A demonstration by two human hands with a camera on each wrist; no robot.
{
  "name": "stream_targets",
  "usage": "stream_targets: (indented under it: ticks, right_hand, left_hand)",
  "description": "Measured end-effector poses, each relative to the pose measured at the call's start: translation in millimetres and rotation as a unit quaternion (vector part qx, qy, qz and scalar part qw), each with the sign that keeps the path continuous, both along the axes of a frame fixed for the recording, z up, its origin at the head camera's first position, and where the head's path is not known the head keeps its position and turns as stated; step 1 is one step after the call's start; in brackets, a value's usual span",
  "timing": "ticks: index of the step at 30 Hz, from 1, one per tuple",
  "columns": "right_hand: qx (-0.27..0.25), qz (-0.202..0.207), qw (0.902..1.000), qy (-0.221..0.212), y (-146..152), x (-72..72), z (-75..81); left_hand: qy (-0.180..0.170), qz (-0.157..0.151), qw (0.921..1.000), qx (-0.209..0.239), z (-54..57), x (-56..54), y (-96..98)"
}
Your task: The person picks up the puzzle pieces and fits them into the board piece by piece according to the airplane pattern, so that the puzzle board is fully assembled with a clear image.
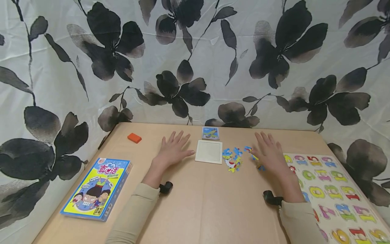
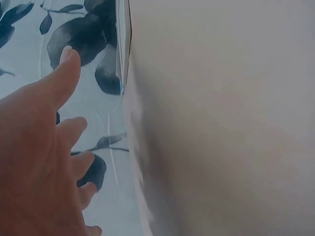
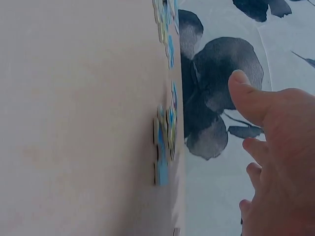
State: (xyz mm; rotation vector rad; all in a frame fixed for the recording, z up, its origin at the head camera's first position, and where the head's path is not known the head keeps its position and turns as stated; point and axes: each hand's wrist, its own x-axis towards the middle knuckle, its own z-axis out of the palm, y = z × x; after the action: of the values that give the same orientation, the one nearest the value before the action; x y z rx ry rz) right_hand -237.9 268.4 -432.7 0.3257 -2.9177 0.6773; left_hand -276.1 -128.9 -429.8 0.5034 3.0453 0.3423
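1. Beside the white tray (image 1: 208,151), puzzle pieces (image 1: 231,164) lie loose on the surface (image 1: 213,203).
2. Left hand (image 1: 173,150), right hand (image 1: 269,152) — fingers spread apart, both empty.
3. Separating pieces first should ease pinching.

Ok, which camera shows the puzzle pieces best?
The head view: it looks down on the pieces, showing their coloured faces, though the right hand partly hides some. The right wrist view shows them nearly edge-on; the left wrist view shows none.

In head view, the right hand (image 1: 268,151) partly hides puzzle pieces (image 1: 247,148)
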Motion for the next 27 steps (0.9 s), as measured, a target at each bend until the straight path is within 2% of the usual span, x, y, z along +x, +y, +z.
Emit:
stream_targets:
  ticks: [6,10,15,20,27]
  right_hand:
    - [0.002,0.021,0.9997,-0.012,-16.3,-10.6,-2.1]
    - [-0.005,0.05,0.9987,-0.005,-32.3,-14.5,-4.7]
    - [0.002,0.086,0.9963,0.005,-52.0,-17.2,-5.6]
    - [0.005,0.092,0.9957,-0.008,-65.6,-19.5,-4.8]
    - [-0.018,0.104,0.9937,-0.039,-80.6,-22.5,-6.6]
  left_hand:
    - [-0.012,-0.033,0.9993,-0.014,3.3,4.9,16.5]
    - [-0.054,-0.05,0.9973,0.0,2.5,6.8,22.7]
    - [-0.096,-0.057,0.9931,0.035,2.1,10.0,26.4]
    - [-0.103,-0.068,0.991,0.05,3.7,12.2,28.6]
    - [-0.098,-0.085,0.9909,0.038,2.0,12.7,27.0]
